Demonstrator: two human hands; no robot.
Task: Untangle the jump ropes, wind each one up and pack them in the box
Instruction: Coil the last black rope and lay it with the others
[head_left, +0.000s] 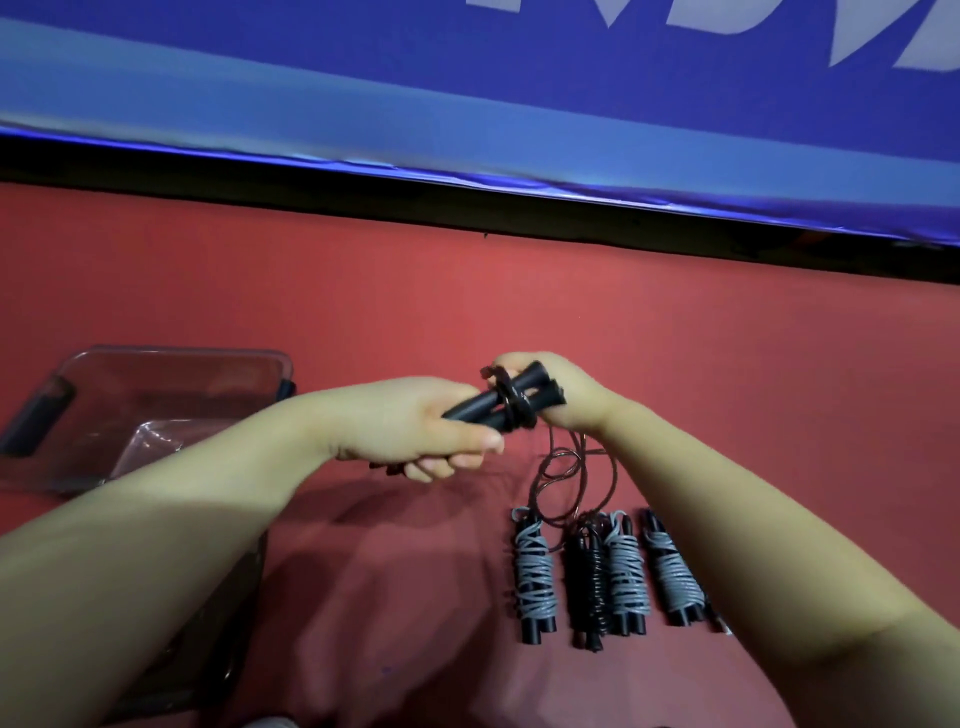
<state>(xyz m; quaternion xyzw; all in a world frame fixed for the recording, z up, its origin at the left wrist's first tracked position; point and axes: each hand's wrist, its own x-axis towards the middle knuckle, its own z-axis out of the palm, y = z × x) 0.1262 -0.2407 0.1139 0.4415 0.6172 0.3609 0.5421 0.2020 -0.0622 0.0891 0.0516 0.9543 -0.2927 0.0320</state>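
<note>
We see the left hand (410, 426) curled round the paired jump-rope handles (478, 410), the right hand (566, 395) gripping their far end; four wound ropes (535, 571) lie below the right hand, the box (182, 354) left of the left hand

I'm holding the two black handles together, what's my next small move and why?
Probably wind another turn of the rope round the handles with your right hand while the left hand grips them. Only a few turns are on, and much of the rope hangs loose below.
</note>
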